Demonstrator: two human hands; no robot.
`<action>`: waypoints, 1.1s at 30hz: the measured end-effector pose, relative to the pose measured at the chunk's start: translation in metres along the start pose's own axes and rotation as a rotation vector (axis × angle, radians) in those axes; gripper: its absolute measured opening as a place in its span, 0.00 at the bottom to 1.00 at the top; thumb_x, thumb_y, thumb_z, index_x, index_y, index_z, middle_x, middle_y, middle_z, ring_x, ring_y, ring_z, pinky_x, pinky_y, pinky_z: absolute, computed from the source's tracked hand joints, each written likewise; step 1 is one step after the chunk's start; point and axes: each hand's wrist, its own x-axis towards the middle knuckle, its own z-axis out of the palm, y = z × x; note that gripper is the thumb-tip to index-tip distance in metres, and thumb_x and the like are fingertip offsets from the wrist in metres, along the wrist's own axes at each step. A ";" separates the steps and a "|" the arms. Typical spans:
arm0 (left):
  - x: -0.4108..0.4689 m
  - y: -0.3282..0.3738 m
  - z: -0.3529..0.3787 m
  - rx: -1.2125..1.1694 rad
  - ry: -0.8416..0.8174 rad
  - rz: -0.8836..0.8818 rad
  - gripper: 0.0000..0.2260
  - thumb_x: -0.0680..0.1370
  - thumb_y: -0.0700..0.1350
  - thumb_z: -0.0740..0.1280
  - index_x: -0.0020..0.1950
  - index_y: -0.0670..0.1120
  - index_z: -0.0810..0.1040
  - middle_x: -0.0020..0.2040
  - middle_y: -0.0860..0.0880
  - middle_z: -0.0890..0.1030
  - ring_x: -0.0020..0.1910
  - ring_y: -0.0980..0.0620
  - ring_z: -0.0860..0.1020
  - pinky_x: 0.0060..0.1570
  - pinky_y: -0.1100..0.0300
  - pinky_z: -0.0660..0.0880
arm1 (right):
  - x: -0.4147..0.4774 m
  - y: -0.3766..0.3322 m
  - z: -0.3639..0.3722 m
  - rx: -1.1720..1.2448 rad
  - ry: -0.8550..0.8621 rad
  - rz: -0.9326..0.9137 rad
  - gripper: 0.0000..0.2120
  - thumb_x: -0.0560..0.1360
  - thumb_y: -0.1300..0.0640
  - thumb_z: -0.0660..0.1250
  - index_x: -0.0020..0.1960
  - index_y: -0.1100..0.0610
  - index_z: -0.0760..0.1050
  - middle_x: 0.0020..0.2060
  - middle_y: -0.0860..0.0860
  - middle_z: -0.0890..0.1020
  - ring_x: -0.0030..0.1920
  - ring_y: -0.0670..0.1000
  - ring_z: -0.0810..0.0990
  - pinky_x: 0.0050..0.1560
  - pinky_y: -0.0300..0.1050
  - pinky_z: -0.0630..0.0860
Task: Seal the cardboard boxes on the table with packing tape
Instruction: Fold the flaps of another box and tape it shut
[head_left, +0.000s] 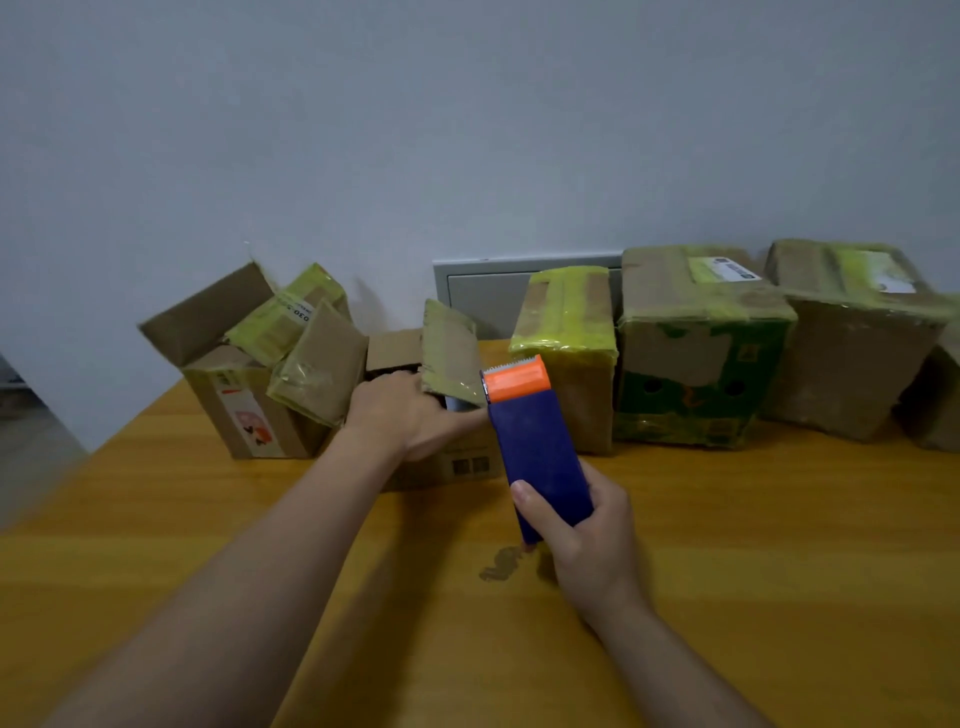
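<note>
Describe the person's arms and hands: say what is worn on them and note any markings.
Nothing worn shows. The left hand and the right hand are bare: no gloves, rings, watch or bands in view. Both forearms are bare down to the bottom edge of the picture, so no sleeve appears. No markings can be made out.

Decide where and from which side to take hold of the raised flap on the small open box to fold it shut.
Probably pinch the flap at its free top edge, coming from above on the side of the left hand. It stands up, hinged at the right edge of the box, and the tape dispenser in the right hand crowds its right side.
</note>
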 end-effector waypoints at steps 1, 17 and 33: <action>-0.009 0.000 -0.001 -0.022 -0.005 0.005 0.55 0.57 0.88 0.33 0.65 0.61 0.77 0.60 0.51 0.83 0.54 0.46 0.80 0.51 0.52 0.78 | -0.003 0.000 -0.001 0.000 0.004 -0.005 0.17 0.71 0.39 0.72 0.49 0.52 0.80 0.37 0.49 0.82 0.36 0.51 0.81 0.34 0.39 0.78; -0.139 -0.007 -0.029 -0.547 -0.110 0.200 0.23 0.73 0.74 0.62 0.43 0.55 0.80 0.40 0.56 0.82 0.41 0.56 0.80 0.42 0.56 0.73 | -0.039 -0.032 -0.026 0.014 0.215 -0.082 0.21 0.68 0.39 0.72 0.48 0.56 0.80 0.36 0.52 0.83 0.33 0.52 0.82 0.30 0.39 0.78; -0.175 0.007 -0.051 -0.210 0.488 0.105 0.29 0.70 0.75 0.62 0.65 0.62 0.79 0.67 0.53 0.74 0.71 0.50 0.67 0.73 0.39 0.62 | -0.068 -0.109 -0.056 0.025 0.115 -0.151 0.23 0.66 0.41 0.73 0.53 0.57 0.81 0.42 0.53 0.84 0.36 0.56 0.83 0.28 0.43 0.79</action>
